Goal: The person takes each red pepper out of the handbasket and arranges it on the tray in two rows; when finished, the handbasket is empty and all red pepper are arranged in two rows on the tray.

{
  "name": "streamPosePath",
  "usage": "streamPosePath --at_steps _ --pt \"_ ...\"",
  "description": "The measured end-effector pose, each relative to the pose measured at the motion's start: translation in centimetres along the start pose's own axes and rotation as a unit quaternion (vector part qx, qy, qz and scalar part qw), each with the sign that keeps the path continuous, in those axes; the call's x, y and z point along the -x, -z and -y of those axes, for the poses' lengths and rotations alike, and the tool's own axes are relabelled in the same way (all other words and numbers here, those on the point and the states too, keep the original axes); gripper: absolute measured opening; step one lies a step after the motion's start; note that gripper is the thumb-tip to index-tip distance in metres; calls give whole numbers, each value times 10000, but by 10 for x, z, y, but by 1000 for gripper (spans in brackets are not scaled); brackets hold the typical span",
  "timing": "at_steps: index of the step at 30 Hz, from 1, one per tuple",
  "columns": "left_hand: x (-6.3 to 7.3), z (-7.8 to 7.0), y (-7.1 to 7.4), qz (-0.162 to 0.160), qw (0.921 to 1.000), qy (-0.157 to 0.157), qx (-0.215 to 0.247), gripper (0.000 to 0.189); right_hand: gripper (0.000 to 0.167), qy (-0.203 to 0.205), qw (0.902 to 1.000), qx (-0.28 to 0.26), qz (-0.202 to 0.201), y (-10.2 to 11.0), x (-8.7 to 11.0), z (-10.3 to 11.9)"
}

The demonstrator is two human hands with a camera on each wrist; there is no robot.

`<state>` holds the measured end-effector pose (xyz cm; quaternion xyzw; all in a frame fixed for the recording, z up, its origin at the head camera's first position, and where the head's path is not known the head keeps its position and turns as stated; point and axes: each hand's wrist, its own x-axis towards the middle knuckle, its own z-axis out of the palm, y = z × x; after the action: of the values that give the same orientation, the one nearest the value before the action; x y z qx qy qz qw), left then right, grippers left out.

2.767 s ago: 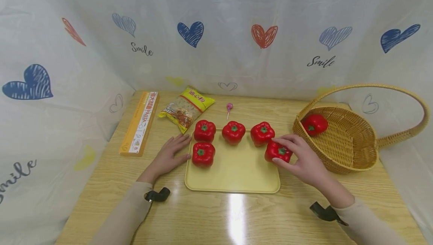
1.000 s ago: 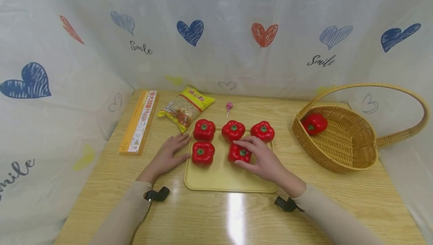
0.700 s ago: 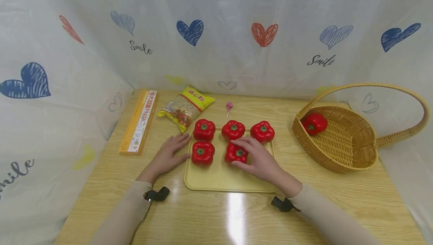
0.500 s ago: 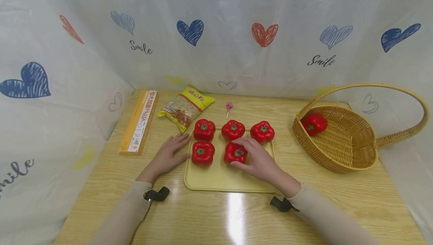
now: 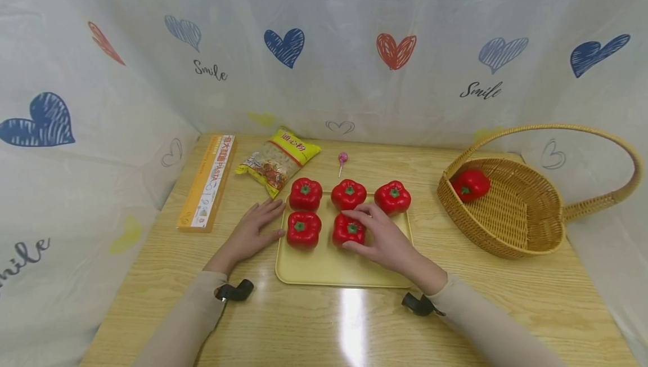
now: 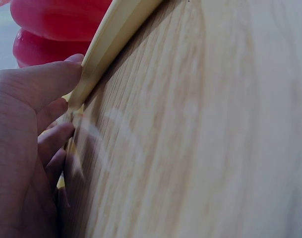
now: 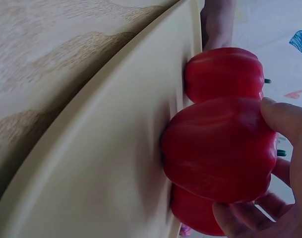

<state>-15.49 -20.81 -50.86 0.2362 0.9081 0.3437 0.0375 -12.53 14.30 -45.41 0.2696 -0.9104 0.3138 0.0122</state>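
My right hand [image 5: 387,240] grips a red bell pepper [image 5: 349,231] with thumb and fingers around its upper sides. In the right wrist view that pepper [image 7: 217,151] sits on the pale yellow tray [image 7: 86,163] or just over it; I cannot tell which. Behind it, three bell peppers line the tray's far edge: left [image 5: 306,195], middle [image 5: 349,193] and right [image 5: 393,198]. One more bell pepper [image 5: 304,230] stands at the tray's left side. My left hand [image 5: 251,236], fingers extended, lies on the table by the tray's left edge, its thumb touching the rim [image 6: 93,64].
On the right stands a wicker basket [image 5: 498,229] with a tall handle and a red bell pepper [image 5: 472,185] inside. Behind the tray lie a lollipop [image 5: 343,159] and a yellow pasta bag [image 5: 280,161]. An orange pasta box [image 5: 207,184] is at the left.
My right hand has carried the held bell pepper leftward from the tray's right edge to its middle, with a slight further shift left in the last second. My left hand has stayed put.
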Motion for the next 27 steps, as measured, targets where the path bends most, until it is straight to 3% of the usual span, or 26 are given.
streamPosePath --at_steps 27 --pt "-1 -1 0 7 10000 17 -13 67 76 -12 9999 21 -99 2 3 -2"
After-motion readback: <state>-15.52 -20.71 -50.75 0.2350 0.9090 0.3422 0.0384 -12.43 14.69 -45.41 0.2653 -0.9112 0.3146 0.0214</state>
